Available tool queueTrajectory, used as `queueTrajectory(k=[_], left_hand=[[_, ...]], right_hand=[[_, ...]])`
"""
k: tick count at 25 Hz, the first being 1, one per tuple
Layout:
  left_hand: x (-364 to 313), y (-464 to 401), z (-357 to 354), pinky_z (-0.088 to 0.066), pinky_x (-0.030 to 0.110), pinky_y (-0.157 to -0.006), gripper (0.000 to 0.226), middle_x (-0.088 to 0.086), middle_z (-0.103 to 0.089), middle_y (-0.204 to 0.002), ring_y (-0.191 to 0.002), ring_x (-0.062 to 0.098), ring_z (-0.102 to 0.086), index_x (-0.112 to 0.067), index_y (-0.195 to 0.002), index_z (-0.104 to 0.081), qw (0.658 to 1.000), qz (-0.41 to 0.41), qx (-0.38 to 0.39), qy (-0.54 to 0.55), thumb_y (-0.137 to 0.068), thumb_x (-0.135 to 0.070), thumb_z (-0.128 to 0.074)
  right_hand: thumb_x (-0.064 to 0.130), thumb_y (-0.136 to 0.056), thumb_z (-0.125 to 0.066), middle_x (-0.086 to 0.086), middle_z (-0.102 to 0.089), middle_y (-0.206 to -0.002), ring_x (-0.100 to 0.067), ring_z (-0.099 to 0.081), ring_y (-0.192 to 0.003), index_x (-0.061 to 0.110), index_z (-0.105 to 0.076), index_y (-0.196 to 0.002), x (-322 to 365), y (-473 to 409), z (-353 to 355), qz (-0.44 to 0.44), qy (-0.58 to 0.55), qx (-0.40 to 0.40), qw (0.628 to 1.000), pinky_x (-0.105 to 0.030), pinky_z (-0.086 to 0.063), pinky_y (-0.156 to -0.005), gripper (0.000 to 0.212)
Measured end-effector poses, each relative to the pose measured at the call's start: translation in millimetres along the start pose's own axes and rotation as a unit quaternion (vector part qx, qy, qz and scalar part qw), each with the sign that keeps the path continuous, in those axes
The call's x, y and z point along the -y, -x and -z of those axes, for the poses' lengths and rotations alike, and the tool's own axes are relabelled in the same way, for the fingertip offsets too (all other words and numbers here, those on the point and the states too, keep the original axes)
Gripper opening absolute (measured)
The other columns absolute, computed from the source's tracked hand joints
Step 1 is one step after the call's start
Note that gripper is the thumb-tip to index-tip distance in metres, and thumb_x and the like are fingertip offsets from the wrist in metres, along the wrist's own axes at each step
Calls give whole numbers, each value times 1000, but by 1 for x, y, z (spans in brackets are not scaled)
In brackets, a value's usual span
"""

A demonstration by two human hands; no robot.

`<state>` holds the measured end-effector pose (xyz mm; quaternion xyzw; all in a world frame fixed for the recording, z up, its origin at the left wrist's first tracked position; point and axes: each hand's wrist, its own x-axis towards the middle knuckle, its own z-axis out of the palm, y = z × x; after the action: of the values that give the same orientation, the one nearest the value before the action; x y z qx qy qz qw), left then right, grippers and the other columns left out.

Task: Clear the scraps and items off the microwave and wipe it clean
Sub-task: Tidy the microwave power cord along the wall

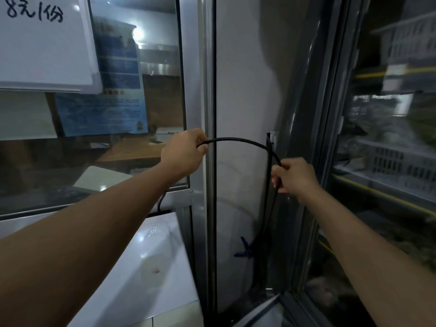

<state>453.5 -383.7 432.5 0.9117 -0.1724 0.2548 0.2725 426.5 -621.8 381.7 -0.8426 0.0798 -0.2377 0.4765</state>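
Head view: a person's left hand [182, 152] and right hand [293, 177] each pinch a black cable [238, 139], arched between them against a metal pillar [240, 90], seemingly to lift it off the white microwave top [151, 263] below the left arm; a small reddish scrap [156, 270] lies there, not yet wiped
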Motion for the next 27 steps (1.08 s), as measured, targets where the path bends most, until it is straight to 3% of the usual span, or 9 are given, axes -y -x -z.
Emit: queueTrajectory(k=[2, 6, 11, 13, 16, 19, 22, 24, 27], left_hand=[[-4, 4, -2, -52, 46, -89, 28, 4, -64, -113, -104, 24, -60, -22, -119, -55, 1000, -12, 14, -12, -92, -27, -55], [-10, 14, -13, -49, 45, -94, 42, 2, -57, -127, -113, 21, -55, -23, -126, -49, 1000, -29, -8, 3, -86, -30, -62], [-25, 26, -50, -50, 34, -90, 42, -2, -61, -114, -100, 14, -58, -21, -123, -51, 992, -1, 70, 100, -84, -31, -66], [-30, 30, -71, -49, 32, -88, 42, -3, -60, -110, -99, 14, -57, -20, -123, -50, 988, 2, 100, 121, -85, -30, -66], [-32, 32, -96, -47, 24, -72, 30, -4, -62, -93, -85, 11, -59, -20, -116, -51, 978, 25, 117, 171, -88, -23, -61], [-28, 33, -105, -53, 28, -65, 8, 3, -63, -78, -72, 14, -63, -19, -94, -53, 966, 87, 67, 234, -91, -12, -53], [-15, 34, -97, -55, 32, -61, 14, 5, -58, -68, -63, 17, -62, -16, -82, -48, 951, 137, 12, 276, -89, -11, -59], [-5, 31, -87, -51, 27, -56, 20, 5, -59, -69, -63, 18, -64, -14, -85, -46, 951, 154, -31, 265, -85, -13, -66], [11, 20, -71, -54, 36, -81, 43, 7, -61, -94, -91, 23, -63, -12, -108, -47, 955, 174, -86, 226, -76, -19, -76]], right_hand=[[14, -93, -55, -12, -63, -69, -21, -61, -60, 12, -60, -65, 20, -4, 20, -9, -20, -18, 1000, -33, -56, -56, 29], [9, -95, -52, -10, -58, -69, -17, -56, -59, 12, -54, -67, 62, -15, 47, -18, -96, -19, 995, -37, -55, -59, 28], [7, -97, -48, -7, -53, -66, -16, -52, -56, 11, -49, -69, 102, -24, 52, -11, -102, 0, 995, -36, -54, -58, 28], [5, -97, -47, -7, -51, -67, -15, -51, -56, 9, -52, -80, 111, -29, 49, -14, -124, 6, 992, -32, -53, -54, 18], [2, -96, -47, -6, -53, -71, -14, -51, -58, 9, -51, -93, 120, -36, 42, -15, -176, 4, 984, -34, -55, -57, 8], [5, -96, -49, -7, -54, -69, -15, -54, -61, 9, -53, -79, 117, -45, 40, -5, -170, -6, 985, -38, -59, -66, 18], [9, -96, -50, -7, -57, -69, -17, -59, -67, 9, -56, -75, 107, -51, 42, 1, -152, -9, 988, -32, -57, -57, 22], [11, -96, -51, -6, -59, -70, -15, -61, -68, 11, -56, -75, 97, -55, 43, 0, -163, -4, 987, -30, -57, -56, 22], [12, -96, -51, -5, -60, -71, -13, -62, -68, 13, -56, -76, 86, -57, 39, -1, -190, -1, 982, -28, -56, -57, 21]])
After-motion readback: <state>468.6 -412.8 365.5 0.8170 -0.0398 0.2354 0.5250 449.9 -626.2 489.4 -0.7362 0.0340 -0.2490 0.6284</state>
